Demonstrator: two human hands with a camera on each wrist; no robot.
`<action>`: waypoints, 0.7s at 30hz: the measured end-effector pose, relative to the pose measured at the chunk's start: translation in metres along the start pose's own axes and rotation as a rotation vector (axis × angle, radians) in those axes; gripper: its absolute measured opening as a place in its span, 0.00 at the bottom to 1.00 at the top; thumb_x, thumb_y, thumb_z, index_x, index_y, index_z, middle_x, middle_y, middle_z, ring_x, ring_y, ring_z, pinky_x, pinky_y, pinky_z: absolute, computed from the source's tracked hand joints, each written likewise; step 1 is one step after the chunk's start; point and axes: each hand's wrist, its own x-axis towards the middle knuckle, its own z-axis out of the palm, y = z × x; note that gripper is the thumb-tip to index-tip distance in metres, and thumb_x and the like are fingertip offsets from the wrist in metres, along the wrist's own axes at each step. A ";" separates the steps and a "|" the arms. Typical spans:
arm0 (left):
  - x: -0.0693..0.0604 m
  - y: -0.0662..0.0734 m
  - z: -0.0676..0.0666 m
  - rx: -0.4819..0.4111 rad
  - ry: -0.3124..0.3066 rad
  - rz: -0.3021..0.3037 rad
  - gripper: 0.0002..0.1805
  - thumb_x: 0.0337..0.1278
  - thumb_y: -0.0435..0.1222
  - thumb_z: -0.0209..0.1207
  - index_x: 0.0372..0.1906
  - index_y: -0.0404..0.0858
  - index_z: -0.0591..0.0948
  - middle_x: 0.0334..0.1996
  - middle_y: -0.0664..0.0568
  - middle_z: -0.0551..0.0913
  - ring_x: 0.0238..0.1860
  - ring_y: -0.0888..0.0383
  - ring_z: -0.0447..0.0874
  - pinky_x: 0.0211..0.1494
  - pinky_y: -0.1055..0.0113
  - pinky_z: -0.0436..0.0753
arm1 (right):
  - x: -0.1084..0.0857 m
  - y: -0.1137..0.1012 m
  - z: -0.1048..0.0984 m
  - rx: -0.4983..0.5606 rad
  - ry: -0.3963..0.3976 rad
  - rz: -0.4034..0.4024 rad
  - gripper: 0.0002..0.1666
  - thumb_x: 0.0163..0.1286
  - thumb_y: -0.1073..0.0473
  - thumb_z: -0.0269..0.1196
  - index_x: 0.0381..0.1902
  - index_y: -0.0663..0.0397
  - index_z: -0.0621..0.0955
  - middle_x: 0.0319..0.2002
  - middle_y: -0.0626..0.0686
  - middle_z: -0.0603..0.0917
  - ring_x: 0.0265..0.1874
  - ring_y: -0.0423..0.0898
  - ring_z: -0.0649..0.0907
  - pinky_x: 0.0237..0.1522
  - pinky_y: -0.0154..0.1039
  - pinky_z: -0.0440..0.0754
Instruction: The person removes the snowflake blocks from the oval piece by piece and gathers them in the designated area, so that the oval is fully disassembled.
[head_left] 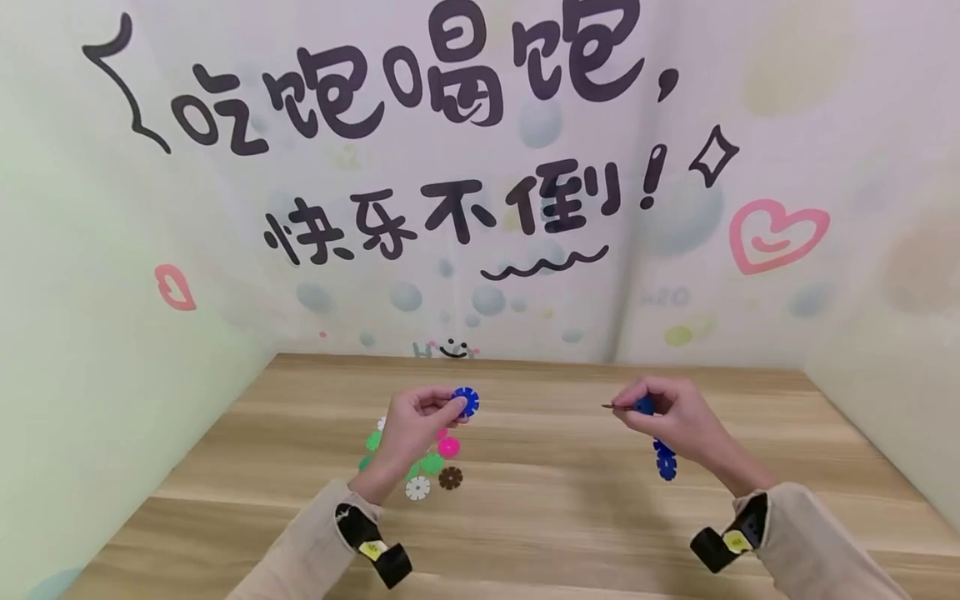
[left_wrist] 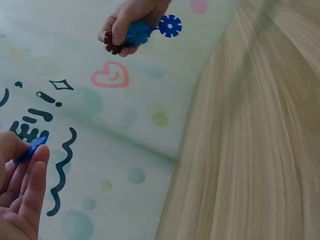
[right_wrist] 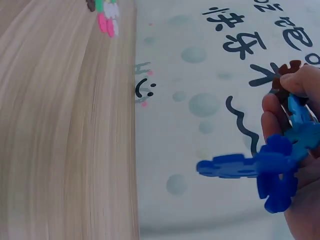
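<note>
My left hand [head_left: 408, 427] pinches a dark blue notched plastic disc [head_left: 469, 402] between thumb and fingers, above the table. In the left wrist view that blue disc [left_wrist: 33, 149] appears nearly edge-on. Across from it, my right hand [head_left: 678, 417] holds a joined string of notched discs, apart from the left hand's disc. A brown disc [right_wrist: 290, 75] is pinched at its thumb. Lighter blue discs [right_wrist: 303, 137] follow near the palm, and dark blue discs [right_wrist: 276, 172] stick out at the other end. The fingers hide part of the string.
Beneath and behind my left hand lie loose notched discs on the wooden table [head_left: 540, 517]: green [head_left: 432, 463], pink [head_left: 449, 447], white [head_left: 417, 488] and brown [head_left: 451, 477]. A printed cloth [head_left: 450, 308] hangs along the table's back edge. Pale walls flank both sides.
</note>
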 end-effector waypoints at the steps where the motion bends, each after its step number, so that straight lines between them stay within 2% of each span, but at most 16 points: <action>1: 0.000 -0.001 -0.005 0.029 -0.027 -0.002 0.11 0.49 0.30 0.60 0.37 0.25 0.78 0.29 0.41 0.81 0.26 0.57 0.82 0.33 0.68 0.81 | 0.000 0.000 -0.002 0.014 -0.025 -0.007 0.12 0.49 0.81 0.60 0.27 0.62 0.80 0.29 0.46 0.82 0.23 0.39 0.80 0.20 0.29 0.77; 4: 0.000 -0.008 -0.014 0.082 -0.156 0.005 0.15 0.51 0.34 0.59 0.40 0.25 0.78 0.31 0.41 0.82 0.30 0.56 0.82 0.35 0.68 0.81 | 0.001 0.001 -0.002 0.053 -0.071 -0.027 0.11 0.51 0.79 0.60 0.29 0.61 0.81 0.31 0.48 0.82 0.24 0.40 0.80 0.21 0.30 0.78; 6: 0.000 -0.015 -0.017 0.110 -0.198 -0.012 0.15 0.52 0.35 0.59 0.40 0.26 0.78 0.32 0.42 0.82 0.31 0.54 0.82 0.35 0.68 0.81 | -0.001 0.001 0.001 0.074 -0.075 -0.038 0.13 0.50 0.80 0.60 0.29 0.60 0.80 0.30 0.49 0.82 0.23 0.39 0.79 0.20 0.30 0.77; 10: 0.001 -0.031 -0.021 0.174 -0.232 -0.080 0.14 0.53 0.35 0.59 0.39 0.28 0.78 0.31 0.43 0.82 0.32 0.51 0.81 0.37 0.62 0.81 | -0.005 0.001 0.004 0.085 -0.081 -0.017 0.14 0.51 0.80 0.60 0.29 0.57 0.80 0.30 0.47 0.82 0.22 0.37 0.78 0.19 0.30 0.76; 13: 0.004 -0.044 -0.022 0.236 -0.278 -0.105 0.13 0.53 0.35 0.58 0.40 0.28 0.79 0.30 0.45 0.82 0.32 0.48 0.81 0.38 0.56 0.80 | -0.007 0.001 0.006 0.079 -0.089 0.011 0.14 0.51 0.78 0.60 0.29 0.56 0.80 0.29 0.47 0.82 0.21 0.37 0.77 0.18 0.30 0.76; 16: 0.009 -0.056 -0.022 0.306 -0.317 -0.109 0.12 0.53 0.34 0.58 0.39 0.29 0.79 0.30 0.47 0.81 0.32 0.48 0.80 0.35 0.59 0.81 | -0.008 0.001 0.007 0.071 -0.104 0.024 0.13 0.52 0.77 0.60 0.29 0.55 0.80 0.29 0.48 0.82 0.20 0.37 0.76 0.17 0.30 0.74; 21: 0.015 -0.072 -0.020 0.426 -0.322 -0.086 0.08 0.52 0.32 0.59 0.36 0.31 0.81 0.29 0.50 0.80 0.30 0.56 0.78 0.32 0.66 0.80 | -0.009 0.001 0.010 0.060 -0.126 0.044 0.10 0.53 0.76 0.60 0.28 0.57 0.80 0.29 0.52 0.82 0.19 0.37 0.75 0.15 0.31 0.73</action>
